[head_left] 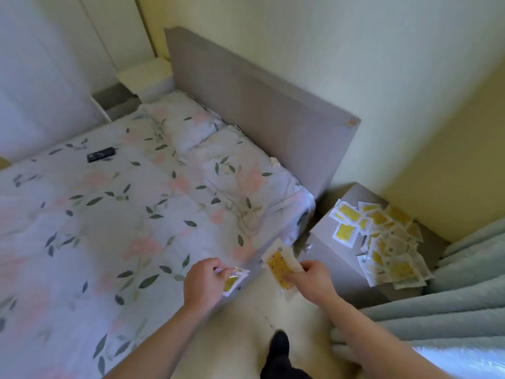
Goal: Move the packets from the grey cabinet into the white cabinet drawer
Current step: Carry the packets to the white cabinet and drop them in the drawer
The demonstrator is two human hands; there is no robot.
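Standing over pale floor beside a bed, a person is holding both hands out in front. The left hand (pixel 203 283) is pinching a small bunch of yellow-and-white packets (pixel 233 280) at the bed's edge, and the right hand (pixel 311 281) is gripping a second bunch (pixel 280 265) fanned upward. Just beyond the right hand, the grey cabinet (pixel 330 258) is carrying a loose heap of remaining packets (pixel 382 242) spread over its top. Pale green curtains (pixel 451 310) are hanging to its right. Further off, the floral bedspread (pixel 109 214) is bearing a dark remote (pixel 100 154), with two pillows (pixel 207 149) lying against the grey headboard (pixel 254 105).
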